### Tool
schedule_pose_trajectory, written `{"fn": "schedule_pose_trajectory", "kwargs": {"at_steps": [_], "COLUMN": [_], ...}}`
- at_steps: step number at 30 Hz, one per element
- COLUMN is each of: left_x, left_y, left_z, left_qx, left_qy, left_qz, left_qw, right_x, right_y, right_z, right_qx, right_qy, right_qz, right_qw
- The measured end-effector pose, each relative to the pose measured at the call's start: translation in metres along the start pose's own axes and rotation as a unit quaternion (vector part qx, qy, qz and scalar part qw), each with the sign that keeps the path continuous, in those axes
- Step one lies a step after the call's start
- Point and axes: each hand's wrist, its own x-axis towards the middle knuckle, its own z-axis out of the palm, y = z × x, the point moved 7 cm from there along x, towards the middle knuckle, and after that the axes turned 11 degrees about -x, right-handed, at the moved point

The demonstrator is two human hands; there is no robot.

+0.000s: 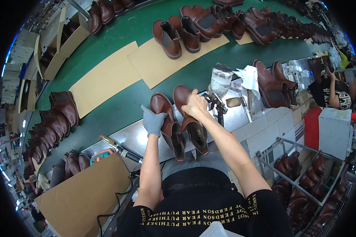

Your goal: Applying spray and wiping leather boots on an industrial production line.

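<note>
- Position: The left boot (161, 103) and the right boot (180, 94) lie side by side at the near edge of the table (118, 31), over its metal strip (132, 136). Toes point away from the person; shaft openings face the body.
- Right hand (195, 105): bare, grasping the front of the right boot.
- Left hand (153, 119): gloved in grey, set against the outer side of the left boot, thumb across the upper and one finger pointing away. Whether it grips firmly cannot be told.
- Drop hazard: The shafts appear to reach past the table edge. A loosened hold could let a boot tip toward the lap; the left boot seems the less secure.
- Scuff hazard: The boots are close together. Rubbing one against the other could mark the leather.
- Smudge hazard: Residue on the bare fingers or the glove could transfer to the smooth brown uppers.
- Collision hazard: The black tool (217, 104) is just beside the right hand. A sideways swing could strike it or topple the white-wrapped container (221, 81).
- Mix-up hazard: Similar boots (170, 45) stand on the cardboard sheet (146, 67). Careless placement could mismatch a pair.
</note>
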Motion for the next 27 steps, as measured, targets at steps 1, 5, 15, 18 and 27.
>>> {"fn": "schedule_pose_trajectory", "kwargs": {"at_steps": [1, 5, 15, 18, 27], "left_x": [-0.001, -0.005, -0.134, -0.174, -0.196], "left_y": [-0.004, -0.084, -0.089, -0.019, 0.06], "left_z": [0.0, 0.031, 0.062, 0.05, 0.016], "left_qx": [-0.01, -0.309, -0.759, -0.807, -0.912], "left_qy": [0.001, 0.036, -0.206, -0.187, -0.251], "left_qz": [0.001, 0.047, -0.115, 0.047, -0.032], "left_qw": [1.0, 0.949, 0.607, 0.559, 0.324], "right_x": [-0.003, -0.021, -0.075, -0.091, -0.1], "right_y": [0.001, 0.036, 0.081, 0.08, 0.166], "right_z": [-0.002, 0.013, 0.045, 0.043, 0.029], "right_qx": [0.006, 0.191, 0.312, 0.43, 0.283], "right_qy": [-0.001, 0.099, -0.128, -0.19, 0.226], "right_qz": [0.002, -0.082, -0.06, -0.094, -0.067], "right_qw": [1.0, 0.973, 0.94, 0.877, 0.93]}}
